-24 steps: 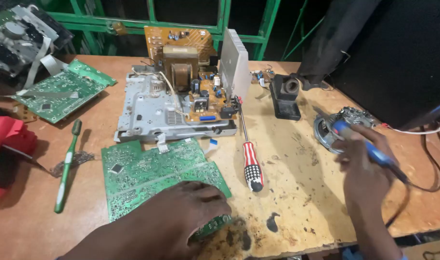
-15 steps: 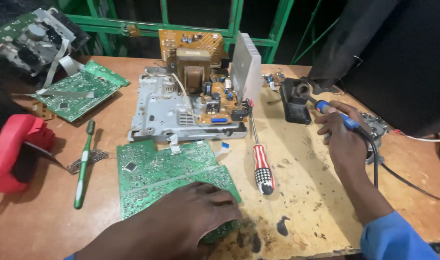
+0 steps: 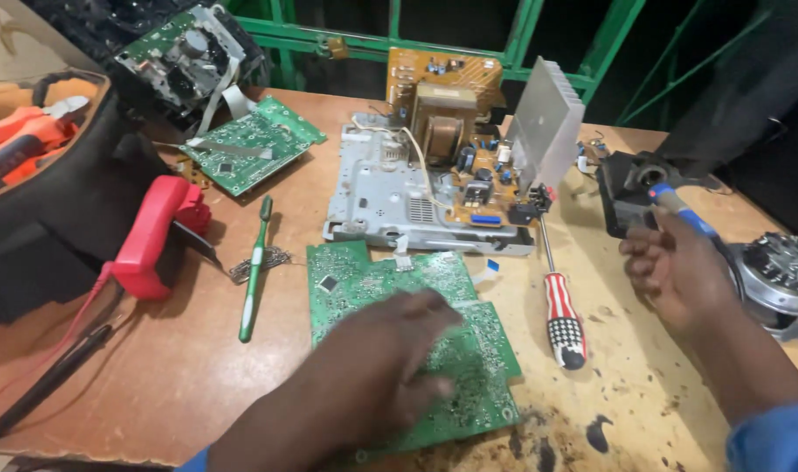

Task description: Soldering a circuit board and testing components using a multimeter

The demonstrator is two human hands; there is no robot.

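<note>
Since the earlier frame the right hand (image 3: 678, 267) has carried the blue-handled soldering iron (image 3: 678, 205) from beside the body up to the black stand (image 3: 630, 188), fingers curled around its grip. Under both hands runs the scarred wooden workbench (image 3: 198, 367). Beyond the left hand (image 3: 399, 358) sits a grey metal chassis (image 3: 390, 197) with an orange board and upright heatsink. That hand, blurred, lies flat with fingers spread on the large green circuit board (image 3: 364, 275). Between the hands lies a red-and-white striped screwdriver (image 3: 563, 315); left of the left hand, a green toothbrush (image 3: 255, 267)
</note>
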